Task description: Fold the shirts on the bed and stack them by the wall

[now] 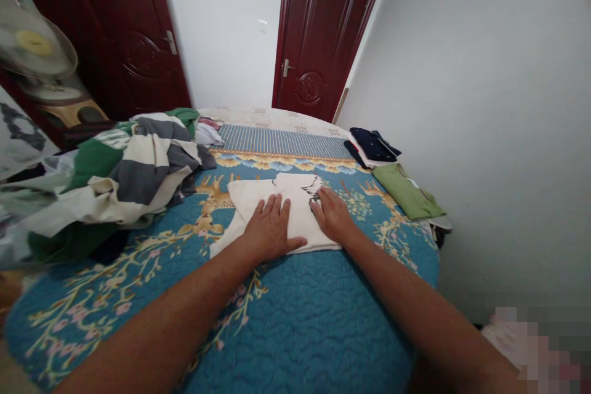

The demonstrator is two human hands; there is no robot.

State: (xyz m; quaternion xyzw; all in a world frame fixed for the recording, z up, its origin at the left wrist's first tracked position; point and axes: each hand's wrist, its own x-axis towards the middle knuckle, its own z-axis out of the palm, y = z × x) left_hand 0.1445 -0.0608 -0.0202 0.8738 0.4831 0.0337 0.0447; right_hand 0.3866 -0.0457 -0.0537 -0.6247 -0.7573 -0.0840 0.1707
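A cream-white garment (298, 209) with a dark line print lies partly folded on the blue patterned bedspread (323, 320). Its kind is hard to make out, though it looks like a T-shirt. My left hand (272, 228) rests palm down on the middle of the cloth, fingers stretched forward and thumb out to the right. At the right side of the garment, my right hand (332, 212) lies over the edge beside the print, fingers extended and thumb apart. A flap of the cloth sticks out on the left, past my left hand.
To the left is a loose heap of clothes (133, 172) in green, grey and white. Against the right wall lie a folded green garment (406, 191) and a dark navy folded stack (373, 144). A fan (37, 43) stands at the far left, near dark red doors (327, 31).
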